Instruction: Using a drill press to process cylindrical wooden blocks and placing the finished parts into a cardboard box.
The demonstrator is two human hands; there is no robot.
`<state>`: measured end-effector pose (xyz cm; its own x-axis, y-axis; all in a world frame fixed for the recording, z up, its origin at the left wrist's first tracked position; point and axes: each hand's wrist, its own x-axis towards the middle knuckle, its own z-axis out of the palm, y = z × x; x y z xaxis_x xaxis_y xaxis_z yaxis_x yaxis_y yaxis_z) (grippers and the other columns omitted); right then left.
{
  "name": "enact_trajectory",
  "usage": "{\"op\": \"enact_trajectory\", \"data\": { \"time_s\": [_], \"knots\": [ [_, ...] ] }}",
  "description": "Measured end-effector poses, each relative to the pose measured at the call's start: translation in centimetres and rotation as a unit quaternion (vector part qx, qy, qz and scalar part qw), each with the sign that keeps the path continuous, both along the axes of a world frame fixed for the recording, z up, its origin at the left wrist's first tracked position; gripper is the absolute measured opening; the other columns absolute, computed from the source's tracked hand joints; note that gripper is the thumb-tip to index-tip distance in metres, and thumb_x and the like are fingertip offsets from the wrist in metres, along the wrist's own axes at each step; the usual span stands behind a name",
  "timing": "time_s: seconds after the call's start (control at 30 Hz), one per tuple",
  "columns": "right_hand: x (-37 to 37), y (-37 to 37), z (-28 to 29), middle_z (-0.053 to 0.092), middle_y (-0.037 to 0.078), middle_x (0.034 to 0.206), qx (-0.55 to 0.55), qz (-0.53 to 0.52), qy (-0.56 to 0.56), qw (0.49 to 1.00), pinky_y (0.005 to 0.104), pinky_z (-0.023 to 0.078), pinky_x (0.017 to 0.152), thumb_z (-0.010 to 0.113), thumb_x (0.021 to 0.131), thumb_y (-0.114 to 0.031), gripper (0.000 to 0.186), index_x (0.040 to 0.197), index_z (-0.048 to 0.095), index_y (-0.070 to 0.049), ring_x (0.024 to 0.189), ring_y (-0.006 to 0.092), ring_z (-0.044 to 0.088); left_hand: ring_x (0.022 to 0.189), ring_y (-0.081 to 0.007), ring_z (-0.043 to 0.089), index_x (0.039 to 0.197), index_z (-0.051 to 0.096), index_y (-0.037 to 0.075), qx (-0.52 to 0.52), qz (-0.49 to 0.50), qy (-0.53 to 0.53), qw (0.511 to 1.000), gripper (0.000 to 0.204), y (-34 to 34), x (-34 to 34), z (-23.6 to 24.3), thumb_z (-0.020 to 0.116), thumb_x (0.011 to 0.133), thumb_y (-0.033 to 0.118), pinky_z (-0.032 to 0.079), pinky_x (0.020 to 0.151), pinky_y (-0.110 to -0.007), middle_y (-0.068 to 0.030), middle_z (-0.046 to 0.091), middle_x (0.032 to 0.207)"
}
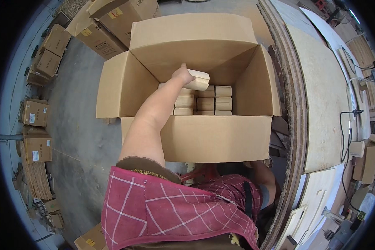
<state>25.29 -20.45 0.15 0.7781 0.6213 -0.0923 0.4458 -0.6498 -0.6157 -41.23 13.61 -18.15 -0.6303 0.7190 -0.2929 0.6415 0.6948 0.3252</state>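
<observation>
My left hand (182, 75) reaches over the near side of a large open cardboard box (215, 139). It is closed on the left end of a pale wooden block (199, 80) with a rounded outline and a groove along its side. The block is slightly tilted, above others of its kind. Inside the box, similar wooden blocks (223, 103) lie in rows; my forearm covers some at the left. All the flaps are folded outward. My right hand does not show; bare skin at the lower right appears to be a leg.
A thick stack of boards (316, 96) borders the box on the right, with a black cable (341, 133) over it. Taped cartons (102, 41) stand behind at the left. More cartons (38, 150) line the left wall, across the grey floor (77, 125).
</observation>
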Motion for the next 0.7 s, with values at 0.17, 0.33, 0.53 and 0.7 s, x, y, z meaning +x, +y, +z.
{"op": "enact_trajectory", "data": {
  "time_s": [0.17, 0.33, 0.53, 0.7],
  "knots": [
    [4.1, -2.4, -1.2, 0.057, 0.014, 0.091, -0.030, 0.012, 0.027, 0.999, 0.0356, 0.046, 0.068, 0.066, 0.075, -0.018, 0.038, 0.102, 0.053, 0.005, 0.077, 0.0205, 0.054, 0.082, -0.0242, 0.060, 0.115, 0.048, 0.003, -0.066, -0.032, -0.094, 0.993, 0.057, 1.6, -0.1, -2.9, 0.068, 0.067, 0.028, 0.047, 0.065, -0.032, -0.0149, 0.058, 0.102],
    [5.6, -2.8, -1.2, 0.056, 0.013, 0.085, -0.056, -0.024, 0.017, 0.998, 0.0358, 0.047, 0.065, 0.068, 0.073, -0.021, 0.040, 0.103, 0.054, 0.001, 0.076, 0.0209, 0.055, 0.064, -0.0214, 0.060, 0.118, 0.046, 0.005, -0.111, -0.004, -0.149, 0.983, 0.059, 0.4, 0.6, -6.0, 0.069, 0.067, 0.024, 0.050, 0.048, -0.031, -0.0131, 0.059, 0.096],
    [7.4, -3.6, -1.2, 0.056, 0.013, 0.085, -0.090, -0.078, 0.039, 0.992, 0.0357, 0.047, 0.065, 0.069, 0.073, -0.022, 0.041, 0.104, 0.053, 0.001, 0.076, 0.0209, 0.055, 0.085, -0.0269, 0.060, 0.118, 0.042, 0.004, -0.090, -0.060, -0.177, 0.978, 0.058, -1.2, 1.8, -9.2, 0.063, 0.069, 0.026, 0.047, 0.076, -0.032, -0.0172, 0.059, 0.097],
    [14.6, -9.6, -2.0, 0.057, 0.013, 0.085, -0.214, 0.065, -0.156, 0.962, 0.0360, 0.046, 0.065, 0.068, 0.073, -0.024, 0.041, 0.103, 0.054, 0.001, 0.076, 0.0206, 0.054, 0.102, -0.0305, 0.052, 0.119, 0.042, 0.004, -0.080, -0.127, -0.172, 0.973, 0.061, -1.0, 3.9, -13.1, 0.067, 0.067, 0.026, 0.040, 0.089, -0.033, -0.0187, 0.055, 0.107]
  ]
}}
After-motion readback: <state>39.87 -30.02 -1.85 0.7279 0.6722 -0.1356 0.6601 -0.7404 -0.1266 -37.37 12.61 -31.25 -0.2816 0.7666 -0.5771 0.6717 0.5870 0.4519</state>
